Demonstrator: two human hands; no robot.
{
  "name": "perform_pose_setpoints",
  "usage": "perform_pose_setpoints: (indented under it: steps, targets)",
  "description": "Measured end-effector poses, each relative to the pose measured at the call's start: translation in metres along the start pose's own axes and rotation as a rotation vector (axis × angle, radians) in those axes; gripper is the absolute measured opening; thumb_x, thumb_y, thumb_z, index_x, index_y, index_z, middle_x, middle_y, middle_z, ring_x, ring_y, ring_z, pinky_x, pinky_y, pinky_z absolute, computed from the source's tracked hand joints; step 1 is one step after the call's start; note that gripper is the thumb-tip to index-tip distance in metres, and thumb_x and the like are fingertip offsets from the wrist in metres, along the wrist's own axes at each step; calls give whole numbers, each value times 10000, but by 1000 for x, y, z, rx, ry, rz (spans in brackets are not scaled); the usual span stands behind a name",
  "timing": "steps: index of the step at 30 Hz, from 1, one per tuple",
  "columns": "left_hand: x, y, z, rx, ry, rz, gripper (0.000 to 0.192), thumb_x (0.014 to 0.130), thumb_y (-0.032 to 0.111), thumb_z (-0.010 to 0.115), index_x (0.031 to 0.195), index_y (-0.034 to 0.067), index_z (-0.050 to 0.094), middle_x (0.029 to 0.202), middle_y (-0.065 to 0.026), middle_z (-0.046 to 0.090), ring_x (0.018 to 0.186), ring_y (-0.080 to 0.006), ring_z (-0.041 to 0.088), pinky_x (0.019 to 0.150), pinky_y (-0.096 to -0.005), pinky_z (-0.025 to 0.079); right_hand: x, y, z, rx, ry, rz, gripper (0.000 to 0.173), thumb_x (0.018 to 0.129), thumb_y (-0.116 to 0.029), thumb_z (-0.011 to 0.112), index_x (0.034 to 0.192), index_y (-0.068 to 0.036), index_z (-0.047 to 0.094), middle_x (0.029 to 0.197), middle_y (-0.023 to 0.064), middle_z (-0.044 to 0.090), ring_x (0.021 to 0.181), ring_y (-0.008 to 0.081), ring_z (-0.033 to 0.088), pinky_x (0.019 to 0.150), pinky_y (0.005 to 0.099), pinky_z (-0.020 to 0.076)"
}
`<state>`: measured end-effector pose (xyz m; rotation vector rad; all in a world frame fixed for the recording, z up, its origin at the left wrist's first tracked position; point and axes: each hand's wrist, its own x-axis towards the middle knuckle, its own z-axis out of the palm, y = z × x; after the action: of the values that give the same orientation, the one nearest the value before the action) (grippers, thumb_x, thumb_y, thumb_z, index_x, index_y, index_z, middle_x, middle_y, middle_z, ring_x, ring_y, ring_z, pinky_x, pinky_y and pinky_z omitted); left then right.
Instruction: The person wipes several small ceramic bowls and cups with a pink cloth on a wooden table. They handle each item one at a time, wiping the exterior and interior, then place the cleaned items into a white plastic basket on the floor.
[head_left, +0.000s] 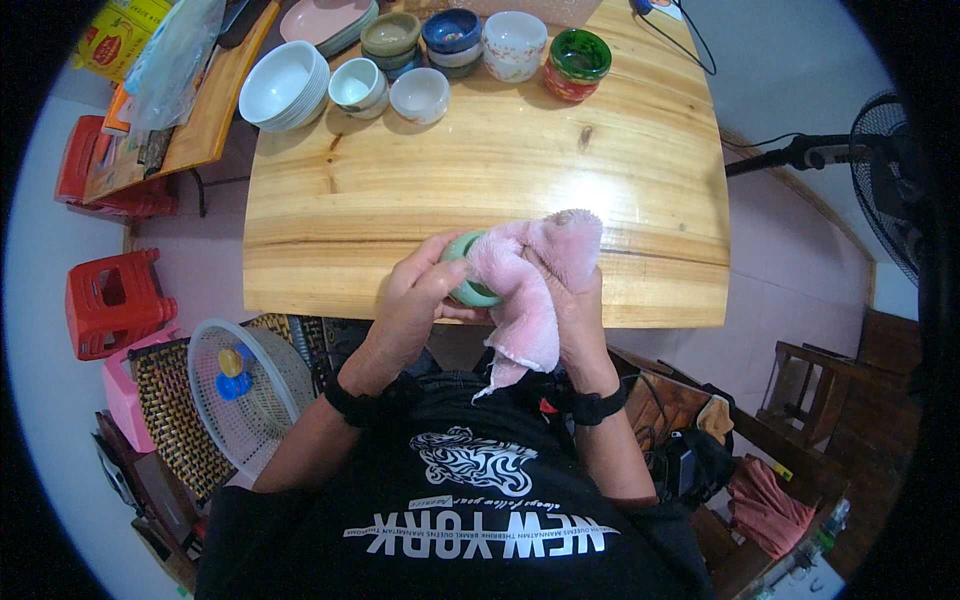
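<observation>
My left hand (411, 294) grips a small green bowl (470, 295) by its side, thumb over the rim, near the front edge of the wooden table (480, 180). A pink fluffy cloth (525, 300) is in my right hand (579, 319), pressed against the bowl's opening and covering its right part. The cloth hides most of my right fingers, and one end of it hangs down towards my lap. The bowl's inside is mostly covered.
Along the table's far side stand stacked white bowls (283, 84), pink plates (322, 22), a small white bowl (420, 96), floral bowls (514, 46) and a green glass bowl (580, 55) on a red one. A plastic basket (247, 397) is at my left, a fan (889, 180) at the right.
</observation>
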<state>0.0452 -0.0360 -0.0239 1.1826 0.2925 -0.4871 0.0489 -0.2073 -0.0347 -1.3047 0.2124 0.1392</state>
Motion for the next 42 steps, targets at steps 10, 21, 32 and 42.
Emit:
perform_pose_setpoints:
  steps: [10, 21, 32, 42]
  targets:
    - [7, -7, -4, -356, -107, -84, 439, 968, 298, 368, 1293, 12, 441, 1199, -154, 532, 1054, -261, 585, 737, -393, 582, -3, 0, 0, -63, -33, 11, 309, 882, -95, 661, 1156, 17, 570, 1066, 85, 635, 979, 154, 601, 859, 289, 491]
    - [2, -4, -4, 100, -140, -152, 350, 934, 213, 406, 1222, 30, 486, 715, -15, 528, 434, -66, 429, 367, -183, 323, -4, 1, -1, 8, 51, 18, 234, 881, -89, 657, 1066, 52, 630, 1047, 109, 665, 957, 149, 617, 835, 290, 492]
    - [-11, 4, 1, -303, -99, -135, 321, 998, 315, 419, 1187, 62, 481, 727, -46, 545, 426, -83, 427, 345, -193, 290, -7, 11, 5, -102, 21, -99, 269, 855, -6, 647, 1118, 46, 626, 1081, 121, 672, 996, 183, 631, 878, 290, 482]
    - [-11, 2, -22, -546, -27, -97, 264, 969, 317, 454, 1055, 87, 548, 681, -15, 533, 422, -68, 357, 371, -207, 277, -10, 13, 6, -320, 173, -322, 275, 859, -5, 652, 1130, 23, 614, 1068, 100, 660, 965, 167, 626, 842, 298, 505]
